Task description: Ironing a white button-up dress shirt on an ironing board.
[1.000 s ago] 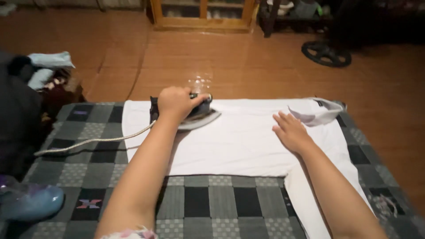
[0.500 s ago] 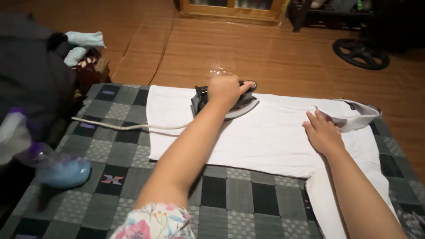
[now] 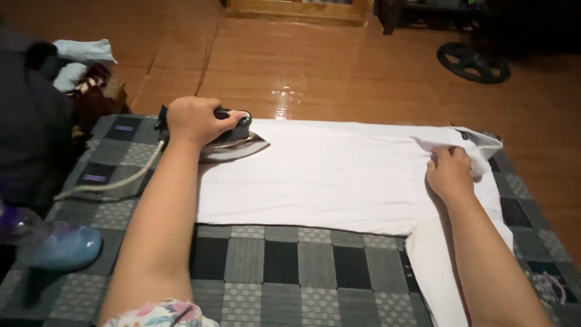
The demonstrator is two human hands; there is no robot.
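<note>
The fingers (image 3: 227, 118) of the left hand (image 3: 195, 120) are wrapped tight around the dark handle of an iron (image 3: 225, 140), so the iron is held firmly. The iron is set flat on the left end of a white shirt (image 3: 321, 175), with its shiny pointed tip aimed to the right. A pale cord (image 3: 115, 180) is seen running from the back of the iron, off to the left across the blanket. The fingers (image 3: 451, 154) of the right hand (image 3: 451, 174) are curled in on the shirt cloth close to the collar (image 3: 469, 140), and the cloth looks pinched there, though how tight the grip is cannot be told. The shirt is spread out flat on a grey and black checked blanket (image 3: 284, 266), and one sleeve is laid down toward the bottom right. The blanket is laid on a shiny brown floor (image 3: 339, 66). At the left edge, a pale blue plastic bottle (image 3: 57, 245) is seen lying on the blanket. Behind it, a pile of clothes (image 3: 72, 72) is stacked by the blanket's far left corner. Far off on the floor at the top right, a dark round wheel (image 3: 472, 62) is seen lying flat. A bit of wooden furniture (image 3: 296, 9) is seen at the top edge.
</note>
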